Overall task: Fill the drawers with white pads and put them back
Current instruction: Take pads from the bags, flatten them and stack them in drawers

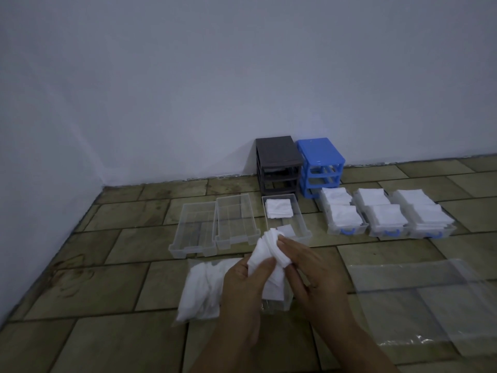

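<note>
Both hands pinch fanned stack of white pads: left hand at lower edge, right hand at upper right. Part-filled clear drawer lies straight ahead, just beyond grip, long axis running away from person; right hand nearer.

Two bare forearms are seen; no sleeve is worn on them. The left hand and right hand are ungloved.
</note>
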